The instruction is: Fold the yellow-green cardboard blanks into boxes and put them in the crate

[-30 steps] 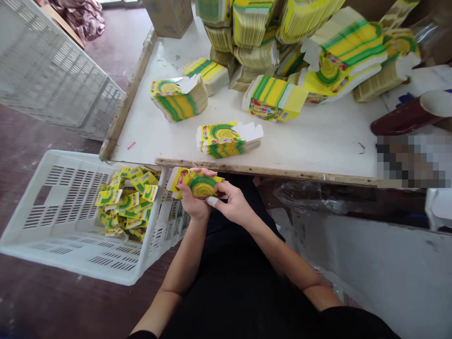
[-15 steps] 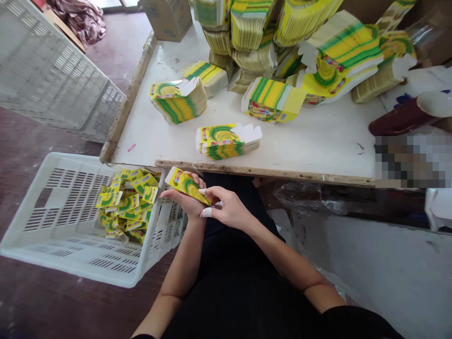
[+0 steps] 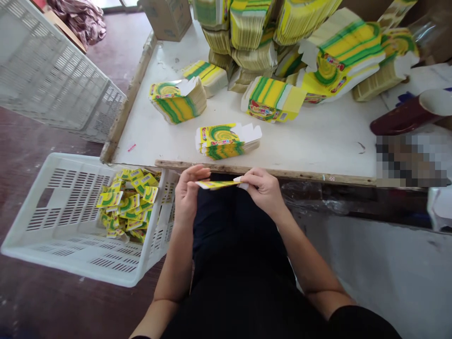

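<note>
A thin yellow-and-green carton [image 3: 219, 184] is held nearly edge-on between my two hands, just in front of the table's wooden edge. My left hand [image 3: 189, 190] pinches its left end between thumb and fingers. At the other end, my right hand [image 3: 263, 190] grips it with thumb and forefinger, both with white wraps at the tips. Just beyond them on the table lies a low stack of flat cartons [image 3: 226, 140] with white flaps. To my left, a white plastic crate [image 3: 77, 259] holds a heap of small yellow cartons [image 3: 129, 205].
The white table [image 3: 310, 150] has more carton stacks [image 3: 180, 101], another stack [image 3: 271, 100] and tall piles [image 3: 250, 28] at the back. A dark red cylinder [image 3: 406, 113] lies at the right. Grey-white crates [image 3: 52, 80] stand left; a cardboard box [image 3: 167, 19] sits at the far corner.
The carton has moved right and turned from face-up on my left palm to nearly edge-on. My right hand has shifted right to its far end; my left hand now pinches the left end.
</note>
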Action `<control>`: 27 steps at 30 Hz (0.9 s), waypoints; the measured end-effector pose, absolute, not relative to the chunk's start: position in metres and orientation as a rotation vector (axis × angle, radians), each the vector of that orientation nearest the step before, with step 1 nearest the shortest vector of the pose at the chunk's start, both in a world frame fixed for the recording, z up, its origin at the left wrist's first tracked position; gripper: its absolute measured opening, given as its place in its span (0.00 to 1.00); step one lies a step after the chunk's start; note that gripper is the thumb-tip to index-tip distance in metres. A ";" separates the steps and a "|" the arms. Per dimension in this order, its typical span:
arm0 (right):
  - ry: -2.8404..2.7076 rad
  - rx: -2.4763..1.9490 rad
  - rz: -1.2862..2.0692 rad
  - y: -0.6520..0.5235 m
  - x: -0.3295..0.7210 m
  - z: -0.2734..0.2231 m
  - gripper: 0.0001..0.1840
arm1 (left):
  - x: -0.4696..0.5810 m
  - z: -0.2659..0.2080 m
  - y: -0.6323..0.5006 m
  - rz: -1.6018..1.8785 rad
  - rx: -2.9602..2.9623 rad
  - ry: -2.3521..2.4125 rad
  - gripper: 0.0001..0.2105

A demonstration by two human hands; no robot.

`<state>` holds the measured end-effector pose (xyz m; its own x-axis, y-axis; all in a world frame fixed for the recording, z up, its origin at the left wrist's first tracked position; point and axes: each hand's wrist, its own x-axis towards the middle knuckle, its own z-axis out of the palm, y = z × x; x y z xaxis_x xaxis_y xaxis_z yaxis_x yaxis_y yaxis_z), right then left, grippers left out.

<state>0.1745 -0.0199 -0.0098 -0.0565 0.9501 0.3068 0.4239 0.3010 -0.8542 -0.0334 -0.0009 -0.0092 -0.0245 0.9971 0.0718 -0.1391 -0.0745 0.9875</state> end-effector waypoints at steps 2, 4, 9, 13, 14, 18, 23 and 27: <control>-1.813 -1.261 0.556 -0.022 0.180 -0.008 0.12 | -0.047 0.001 -0.001 1.218 1.299 1.082 0.35; -1.957 -1.222 0.466 -0.026 0.179 -0.006 0.15 | -0.052 0.007 -0.003 0.997 1.482 1.138 0.40; -2.088 -1.046 0.476 -0.038 0.165 -0.001 0.16 | -0.030 -0.001 -0.014 0.527 1.703 1.116 0.40; -1.714 -1.231 0.507 -0.044 0.163 -0.004 0.26 | -0.013 -0.011 -0.024 0.627 1.683 1.252 0.29; -1.611 -1.284 0.571 -0.044 0.162 -0.007 0.31 | -0.011 -0.012 -0.026 0.667 1.696 1.275 0.30; -1.318 -1.289 1.100 -0.041 0.149 -0.024 0.28 | -0.004 -0.016 -0.034 0.851 1.823 1.192 0.34; -1.016 -1.099 1.604 -0.037 0.134 -0.035 0.26 | 0.001 -0.022 -0.038 0.997 1.923 1.164 0.26; -1.128 -1.103 1.544 -0.041 0.136 -0.031 0.29 | -0.002 -0.021 -0.035 0.899 1.845 1.197 0.19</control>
<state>0.1357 -0.0408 -0.0312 -0.1965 0.9695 -0.1466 -0.1547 -0.1783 -0.9717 -0.0017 -0.0351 -0.0210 0.3169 0.9354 0.1569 0.4109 -0.2845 0.8662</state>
